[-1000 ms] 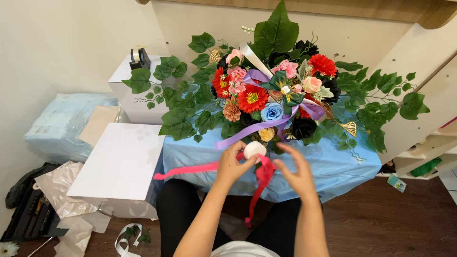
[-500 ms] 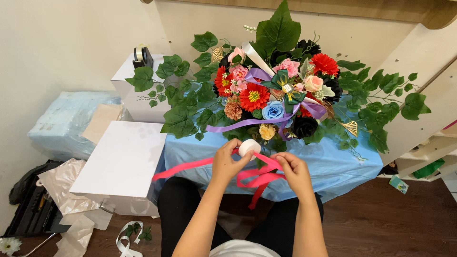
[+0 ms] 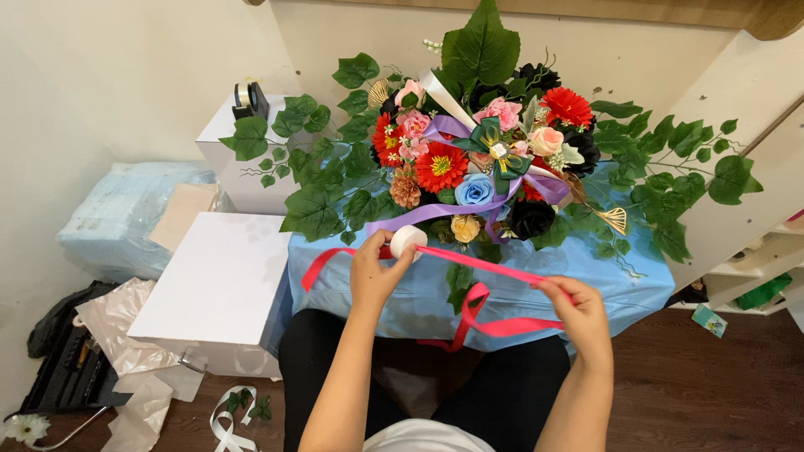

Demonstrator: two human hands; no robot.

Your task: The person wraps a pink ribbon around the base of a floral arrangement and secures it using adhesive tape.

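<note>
My left hand (image 3: 375,272) holds a small white roll (image 3: 408,240) and pinches a pink ribbon (image 3: 477,261) against it. My right hand (image 3: 576,311) grips the same ribbon further right, so a stretch runs taut between the hands. A loop and tail of ribbon hang below, one end trails left of my left hand. Just beyond the hands stands a flower arrangement (image 3: 477,159) of red, pink, blue and black flowers with big green leaves and a purple ribbon, on a table with a light blue cloth (image 3: 536,293).
A white box (image 3: 222,280) lies left of the table, a taller white box (image 3: 243,159) with a tape dispenser (image 3: 249,99) behind it. Blue wrapped bundle (image 3: 117,218), plastic bags and a black case (image 3: 67,351) are on the floor at left. Shelves (image 3: 754,276) stand at right.
My hands have drawn apart: the right hand moved right and down, pulling the pink ribbon into a long taut line. The left hand stayed by the white roll.
</note>
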